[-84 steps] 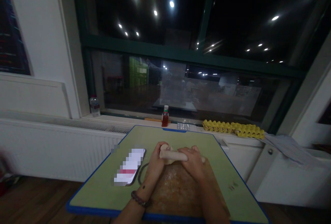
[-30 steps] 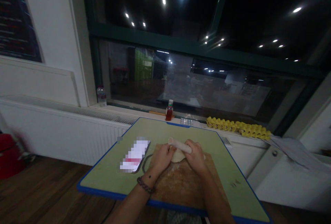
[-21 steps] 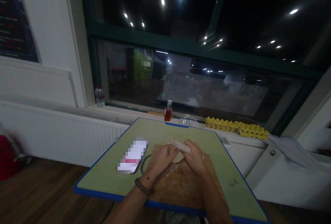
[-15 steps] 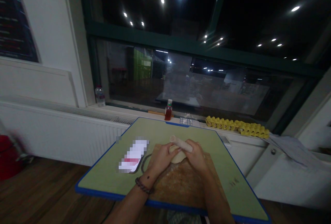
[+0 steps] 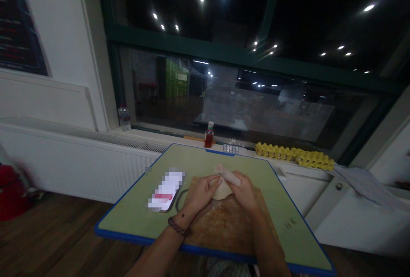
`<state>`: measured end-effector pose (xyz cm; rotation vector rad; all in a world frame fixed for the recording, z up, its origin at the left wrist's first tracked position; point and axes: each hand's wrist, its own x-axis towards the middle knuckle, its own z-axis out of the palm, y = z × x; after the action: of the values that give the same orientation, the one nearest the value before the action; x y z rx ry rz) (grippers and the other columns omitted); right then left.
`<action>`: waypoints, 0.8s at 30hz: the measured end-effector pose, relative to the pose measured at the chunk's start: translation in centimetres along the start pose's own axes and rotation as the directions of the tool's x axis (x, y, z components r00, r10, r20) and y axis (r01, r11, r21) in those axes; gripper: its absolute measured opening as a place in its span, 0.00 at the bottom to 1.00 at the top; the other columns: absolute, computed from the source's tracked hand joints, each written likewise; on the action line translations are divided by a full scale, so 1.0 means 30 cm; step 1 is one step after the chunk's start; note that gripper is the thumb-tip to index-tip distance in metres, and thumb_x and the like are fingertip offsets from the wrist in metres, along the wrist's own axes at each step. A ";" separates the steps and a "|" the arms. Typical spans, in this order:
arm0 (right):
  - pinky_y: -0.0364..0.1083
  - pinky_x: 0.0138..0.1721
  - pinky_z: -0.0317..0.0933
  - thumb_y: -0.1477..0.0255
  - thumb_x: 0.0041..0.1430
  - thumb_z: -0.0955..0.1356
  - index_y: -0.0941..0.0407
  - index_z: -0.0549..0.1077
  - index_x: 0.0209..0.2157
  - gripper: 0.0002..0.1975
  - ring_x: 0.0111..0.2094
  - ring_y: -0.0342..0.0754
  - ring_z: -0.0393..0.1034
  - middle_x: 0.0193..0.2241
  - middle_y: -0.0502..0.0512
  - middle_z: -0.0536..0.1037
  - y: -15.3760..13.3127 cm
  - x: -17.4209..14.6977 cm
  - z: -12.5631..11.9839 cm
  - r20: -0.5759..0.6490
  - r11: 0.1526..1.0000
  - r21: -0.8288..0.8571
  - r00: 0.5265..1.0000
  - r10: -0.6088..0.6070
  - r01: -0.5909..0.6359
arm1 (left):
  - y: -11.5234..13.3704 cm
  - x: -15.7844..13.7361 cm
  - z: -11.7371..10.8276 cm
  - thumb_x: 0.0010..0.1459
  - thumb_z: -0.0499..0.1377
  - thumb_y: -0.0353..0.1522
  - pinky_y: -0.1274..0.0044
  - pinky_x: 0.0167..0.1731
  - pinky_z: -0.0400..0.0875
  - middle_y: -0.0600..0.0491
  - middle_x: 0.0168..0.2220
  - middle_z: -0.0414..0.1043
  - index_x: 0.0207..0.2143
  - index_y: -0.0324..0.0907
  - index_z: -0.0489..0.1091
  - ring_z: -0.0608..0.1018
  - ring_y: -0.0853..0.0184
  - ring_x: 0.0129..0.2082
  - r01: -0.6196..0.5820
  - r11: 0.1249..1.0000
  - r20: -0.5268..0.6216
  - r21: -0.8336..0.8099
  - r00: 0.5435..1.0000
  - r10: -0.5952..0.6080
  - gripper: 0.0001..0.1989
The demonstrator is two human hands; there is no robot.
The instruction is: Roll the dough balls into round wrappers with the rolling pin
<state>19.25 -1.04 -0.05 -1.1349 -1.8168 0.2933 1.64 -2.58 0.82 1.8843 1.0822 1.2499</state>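
The right hand [image 5: 246, 190] wraps its fingers round the pin [image 5: 229, 176]; the left hand [image 5: 201, 192], fingers half-curled, touches the dough [image 5: 222, 192], hold unclear, board [image 5: 224, 230] beneath them.

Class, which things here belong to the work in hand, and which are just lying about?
In use:
- rolling pin
- dough
- wooden board

Apparently just lying about:
- phone
- clear bottle
- bottle of red liquid
- yellow egg tray

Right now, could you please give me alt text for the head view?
A person's right hand grips a rolling pin while the left hand touches dough over a board. A phone lies to their left on a green table, near a dark window.
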 end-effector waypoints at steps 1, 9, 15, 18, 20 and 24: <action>0.41 0.28 0.56 0.67 0.57 0.67 0.55 0.70 0.23 0.11 0.25 0.44 0.64 0.23 0.49 0.72 -0.001 0.000 -0.001 -0.002 1.000 -0.001 1.000 0.004 -0.004 | -0.001 -0.001 -0.001 0.58 0.55 0.43 0.79 0.24 0.60 0.56 0.22 0.73 0.30 0.41 0.77 0.69 0.68 0.22 0.003 1.000 0.000 0.018 1.000 -0.003 0.17; 0.42 0.31 0.57 0.67 0.55 0.68 0.55 0.70 0.25 0.08 0.27 0.45 0.65 0.24 0.49 0.72 0.020 0.005 0.014 -0.003 1.000 0.012 1.000 -0.007 0.007 | 0.038 -0.006 -0.005 0.57 0.56 0.41 0.78 0.24 0.61 0.56 0.19 0.71 0.31 0.41 0.78 0.69 0.66 0.22 0.000 1.000 -0.011 0.016 1.000 0.000 0.15; 0.43 0.34 0.57 0.70 0.56 0.66 0.55 0.71 0.27 0.06 0.30 0.46 0.66 0.27 0.51 0.74 -0.014 0.003 0.001 -0.057 0.999 -0.042 0.998 -0.020 0.017 | 0.020 0.005 0.003 0.54 0.58 0.40 0.77 0.29 0.66 0.53 0.31 0.77 0.38 0.40 0.75 0.75 0.65 0.29 0.054 0.997 -0.039 -0.056 0.998 -0.056 0.14; 0.43 0.34 0.57 0.70 0.58 0.65 0.55 0.72 0.28 0.06 0.30 0.46 0.66 0.28 0.51 0.74 -0.027 0.003 -0.012 -0.086 1.000 0.000 0.996 0.012 -0.012 | 0.012 0.005 0.003 0.52 0.60 0.39 0.77 0.29 0.67 0.55 0.30 0.76 0.40 0.40 0.72 0.75 0.66 0.29 0.101 0.994 -0.022 -0.050 0.995 -0.102 0.15; 0.43 0.34 0.58 0.69 0.58 0.65 0.55 0.72 0.28 0.07 0.30 0.46 0.66 0.28 0.51 0.74 -0.023 0.005 -0.014 -0.114 0.998 0.057 0.993 0.041 -0.035 | 0.020 0.004 0.003 0.50 0.62 0.38 0.77 0.30 0.67 0.54 0.30 0.77 0.38 0.40 0.71 0.75 0.66 0.29 0.124 0.990 0.011 -0.065 0.992 -0.123 0.14; 0.43 0.33 0.58 0.69 0.58 0.65 0.55 0.71 0.27 0.07 0.29 0.45 0.66 0.27 0.49 0.73 -0.002 0.008 -0.004 -0.124 0.995 0.100 0.991 0.044 -0.032 | 0.038 0.007 0.009 0.50 0.61 0.39 0.76 0.32 0.69 0.52 0.32 0.77 0.34 0.39 0.71 0.76 0.64 0.32 0.149 0.985 0.031 -0.084 0.989 -0.147 0.13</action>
<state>19.29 -0.90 0.19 -1.0966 -1.6539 0.3218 2.25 -2.94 1.77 1.7176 1.1165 1.1676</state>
